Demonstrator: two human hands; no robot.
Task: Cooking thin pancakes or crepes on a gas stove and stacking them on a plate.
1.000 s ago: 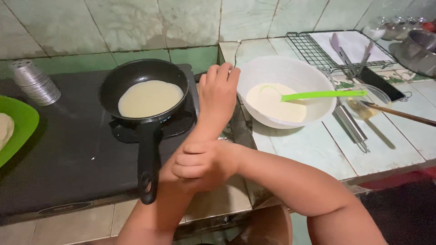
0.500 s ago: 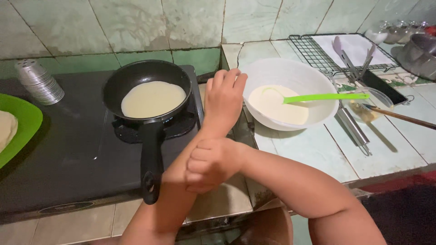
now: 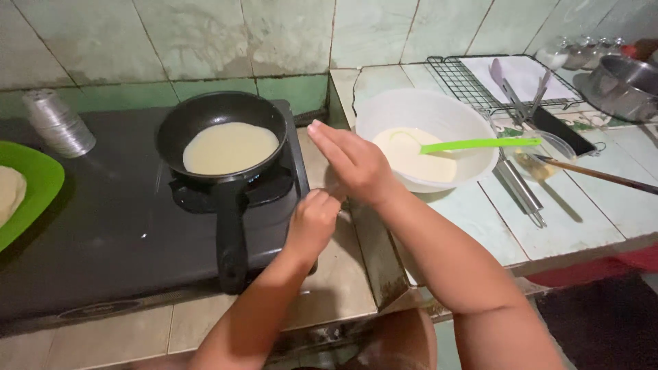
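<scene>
On the black stove (image 3: pixel 103 233) sits a black pan (image 3: pixel 223 127) with a round, pale pancake (image 3: pixel 229 147) in it, and the pan's handle (image 3: pixel 231 236) points toward the person. Just right of the pan, the left hand (image 3: pixel 312 223) is curled into a loose fist and holds nothing. It hangs over the stove's right edge, near the handle but not touching it. The right hand (image 3: pixel 353 164) is above it, open with the fingers straight and close together, and it holds nothing too. It floats between the pan and a big white bowl (image 3: pixel 428 133). The bowl has pale batter (image 3: pixel 411 154) in it, and a green spatula (image 3: pixel 480 144) lies across its rim. Behind the bowl is a wire rack (image 3: pixel 473 85) with a white cloth (image 3: pixel 524 75) and metal tongs (image 3: pixel 517 85). A flat black thing lies at the rack's front edge. Far right are a steel pot (image 3: pixel 627 85) and a wooden stick (image 3: pixel 596 175). At the far left a green plate (image 3: pixel 38 192) holds something pale, and a stack of shiny cups (image 3: pixel 58 123) stands behind it. The counter (image 3: pixel 576 219) has pale green tiles, and the wall (image 3: pixel 205 41) has worn green tiles as well.
</scene>
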